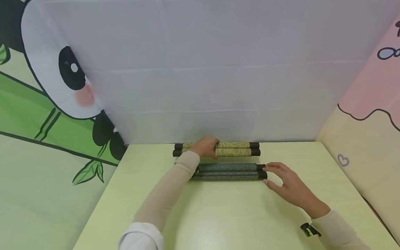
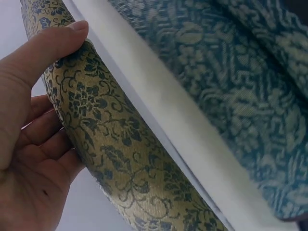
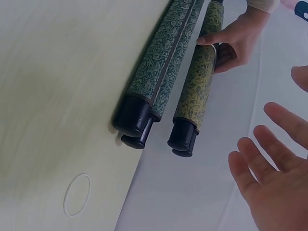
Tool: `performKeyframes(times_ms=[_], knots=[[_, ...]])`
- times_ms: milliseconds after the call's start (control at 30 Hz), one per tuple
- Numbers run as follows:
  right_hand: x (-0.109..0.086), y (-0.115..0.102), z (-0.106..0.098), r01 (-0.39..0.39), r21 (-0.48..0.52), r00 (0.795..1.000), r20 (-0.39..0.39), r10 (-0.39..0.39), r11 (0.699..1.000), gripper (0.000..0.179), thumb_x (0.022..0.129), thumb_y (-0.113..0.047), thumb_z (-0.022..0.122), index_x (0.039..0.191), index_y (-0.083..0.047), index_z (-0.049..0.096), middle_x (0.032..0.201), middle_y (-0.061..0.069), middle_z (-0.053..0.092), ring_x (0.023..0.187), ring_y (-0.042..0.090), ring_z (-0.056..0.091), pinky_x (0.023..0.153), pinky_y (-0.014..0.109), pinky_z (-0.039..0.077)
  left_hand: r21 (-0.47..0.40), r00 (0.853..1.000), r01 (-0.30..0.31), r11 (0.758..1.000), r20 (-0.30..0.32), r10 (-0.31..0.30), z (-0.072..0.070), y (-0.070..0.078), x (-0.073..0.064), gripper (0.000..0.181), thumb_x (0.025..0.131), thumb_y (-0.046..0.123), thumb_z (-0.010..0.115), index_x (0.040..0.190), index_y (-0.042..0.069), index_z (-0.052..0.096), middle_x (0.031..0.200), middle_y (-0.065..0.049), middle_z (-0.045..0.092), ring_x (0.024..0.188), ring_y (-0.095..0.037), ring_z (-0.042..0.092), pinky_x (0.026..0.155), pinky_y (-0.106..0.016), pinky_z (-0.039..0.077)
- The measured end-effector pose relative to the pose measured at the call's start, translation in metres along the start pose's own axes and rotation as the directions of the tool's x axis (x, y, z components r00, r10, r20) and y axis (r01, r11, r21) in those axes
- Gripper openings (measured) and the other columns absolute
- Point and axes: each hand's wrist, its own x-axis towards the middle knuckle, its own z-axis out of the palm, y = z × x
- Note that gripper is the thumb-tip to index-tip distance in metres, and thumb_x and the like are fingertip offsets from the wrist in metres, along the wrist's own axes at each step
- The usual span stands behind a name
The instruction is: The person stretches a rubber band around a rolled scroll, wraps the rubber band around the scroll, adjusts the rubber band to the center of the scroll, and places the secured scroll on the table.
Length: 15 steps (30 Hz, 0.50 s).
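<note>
My left hand (image 1: 204,146) grips a yellow patterned scroll (image 1: 235,152), rolled as two rolls side by side with black end knobs. A thin white band (image 1: 216,149) circles this scroll beside my fingers. In the left wrist view my thumb lies on top of the gold-coloured brocade (image 2: 103,106), with the fingers curled beneath. A teal-green scroll (image 1: 229,167), also two rolls with black knobs, lies in front of it, nearer to me. My right hand (image 1: 289,184) is spread beside the green scroll's right end, holding nothing; the right wrist view shows its fingers (image 3: 250,159) apart from both scrolls.
Both scrolls lie near the back of a pale table (image 1: 225,211), against a white cloth wall (image 1: 212,86). A thin white loop (image 3: 65,195) lies on the tabletop in the right wrist view. Cartoon-printed cloths (image 1: 40,194) hang at the sides.
</note>
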Motion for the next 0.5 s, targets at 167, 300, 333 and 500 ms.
performKeyframes(times_ms=[167, 300, 333, 500], knots=[[-0.001, 0.001, 0.004, 0.014, 0.000, 1.000, -0.011, -0.014, 1.000, 0.037, 0.098, -0.024, 0.071, 0.130, -0.006, 0.066, 0.138, 0.016, 0.055, 0.125, 0.038, 0.055, 0.090, 0.058, 0.052, 0.007, 1.000, 0.009, 1.000, 0.006, -0.009, 0.008, -0.006, 0.006, 0.048, 0.079, 0.029, 0.090, 0.115, 0.005, 0.071, 0.082, 0.004, 0.064, 0.070, -0.009, 0.059, 0.069, -0.028, 0.054], [-0.005, 0.001, 0.009, 0.008, -0.006, 1.000, 0.003, -0.008, 1.000, 0.036, 0.098, -0.026, 0.071, 0.129, -0.007, 0.066, 0.137, 0.015, 0.055, 0.123, 0.039, 0.056, 0.088, 0.057, 0.053, 0.024, 1.000, 0.002, 1.000, 0.027, -0.002, 0.020, -0.011, 0.010, 0.048, 0.077, 0.033, 0.091, 0.113, 0.007, 0.072, 0.080, 0.006, 0.063, 0.068, -0.008, 0.058, 0.067, -0.025, 0.053], [-0.006, 0.001, 0.010, 0.004, -0.005, 1.000, 0.007, -0.004, 1.000, 0.036, 0.098, -0.026, 0.071, 0.129, -0.008, 0.066, 0.137, 0.015, 0.055, 0.123, 0.039, 0.056, 0.088, 0.056, 0.053, 0.025, 0.999, 0.001, 1.000, 0.034, -0.002, 0.023, -0.013, 0.010, 0.048, 0.077, 0.034, 0.091, 0.113, 0.008, 0.072, 0.080, 0.007, 0.062, 0.069, -0.007, 0.058, 0.067, -0.025, 0.053], [-0.008, 0.001, 0.015, 0.002, -0.007, 1.000, 0.007, -0.002, 1.000, 0.034, 0.098, -0.025, 0.071, 0.127, -0.009, 0.067, 0.137, 0.013, 0.056, 0.123, 0.037, 0.056, 0.085, 0.053, 0.055, 0.003, 0.999, 0.017, 1.000, 0.040, -0.017, 0.031, -0.016, 0.011, 0.050, 0.080, 0.034, 0.089, 0.118, 0.008, 0.071, 0.084, 0.005, 0.064, 0.072, -0.009, 0.059, 0.068, -0.028, 0.053]])
